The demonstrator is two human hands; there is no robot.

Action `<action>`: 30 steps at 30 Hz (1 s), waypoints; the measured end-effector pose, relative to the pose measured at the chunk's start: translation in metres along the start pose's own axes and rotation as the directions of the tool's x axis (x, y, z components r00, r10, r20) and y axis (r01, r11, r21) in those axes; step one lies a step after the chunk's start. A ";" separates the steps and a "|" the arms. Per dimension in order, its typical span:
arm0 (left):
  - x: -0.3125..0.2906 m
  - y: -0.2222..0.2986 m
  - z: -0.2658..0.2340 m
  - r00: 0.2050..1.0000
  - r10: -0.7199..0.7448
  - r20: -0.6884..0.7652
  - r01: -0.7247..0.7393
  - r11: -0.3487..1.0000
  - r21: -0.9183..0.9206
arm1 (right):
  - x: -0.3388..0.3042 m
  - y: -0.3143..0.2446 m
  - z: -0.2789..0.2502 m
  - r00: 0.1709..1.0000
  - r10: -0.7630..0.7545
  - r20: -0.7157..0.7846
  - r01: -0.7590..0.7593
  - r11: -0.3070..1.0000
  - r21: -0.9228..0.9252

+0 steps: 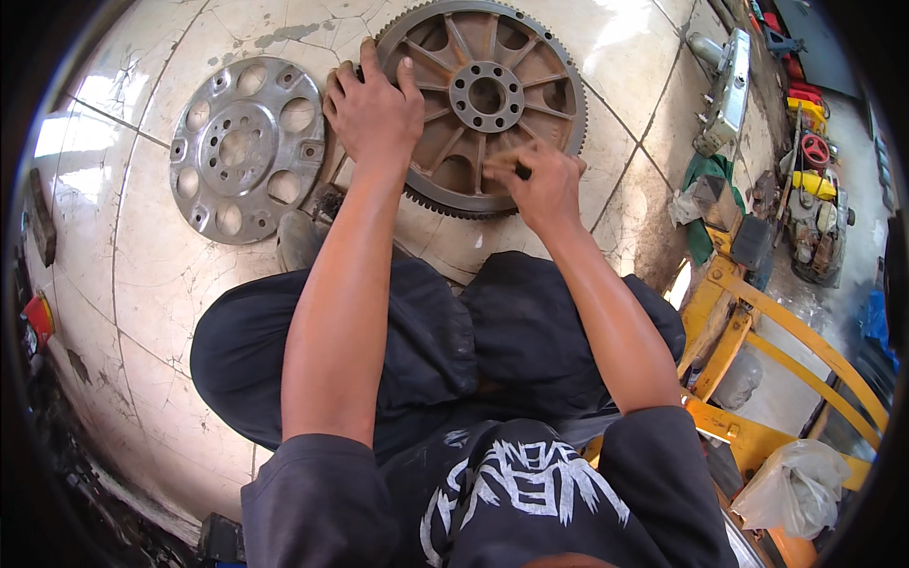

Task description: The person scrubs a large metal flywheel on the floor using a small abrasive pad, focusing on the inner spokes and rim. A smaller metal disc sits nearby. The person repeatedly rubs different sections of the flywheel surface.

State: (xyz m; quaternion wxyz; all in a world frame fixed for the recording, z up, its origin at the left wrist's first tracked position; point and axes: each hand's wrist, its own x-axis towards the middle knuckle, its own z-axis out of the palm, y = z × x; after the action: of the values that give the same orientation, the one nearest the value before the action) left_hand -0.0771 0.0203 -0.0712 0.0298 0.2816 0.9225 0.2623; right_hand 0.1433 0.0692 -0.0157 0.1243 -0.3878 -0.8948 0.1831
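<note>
A large toothed flywheel (508,83) with rusty brown spokes and a ring of holes round its hub lies on the tiles in front of me. My left hand (377,115) rests at its left rim, fingers spread. Over the lower right spokes, my right hand (547,185) is closed, its fingertips pinched together and blurred. Something small and brownish may be in that pinch, but I cannot make it out. Left of the flywheel lies a flat silver metal disc (258,172) with large round holes and a smaller hole ring. Neither hand is on that disc.
Cracked pale tiles (142,284) surround the parts. At the right stand a silver metal part (731,106), a green cloth (701,241), a yellow metal frame (724,346), machine parts with a red wheel (814,150), and a clear plastic bag (793,481).
</note>
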 end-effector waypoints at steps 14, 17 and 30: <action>0.001 0.003 -0.005 1.000 -0.001 0.021 0.001 1.000 -0.006 | 0.016 0.002 -0.004 1.000 0.006 -0.011 -0.006 1.000 0.001; -0.002 -0.001 -0.003 1.000 0.011 0.005 -0.011 0.999 -0.037 | 0.003 0.002 0.002 0.999 0.033 0.026 -0.034 0.998 0.058; 0.002 0.000 -0.006 1.000 -0.011 0.024 0.011 1.000 -0.020 | -0.007 -0.001 -0.008 0.988 -0.052 0.146 0.036 0.993 0.112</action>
State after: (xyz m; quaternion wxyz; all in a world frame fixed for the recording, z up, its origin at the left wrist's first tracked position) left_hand -0.0798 0.0183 -0.0664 0.0452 0.2793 0.9209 0.2681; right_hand 0.1502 0.0654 -0.0091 0.0825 -0.3459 -0.8985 0.2574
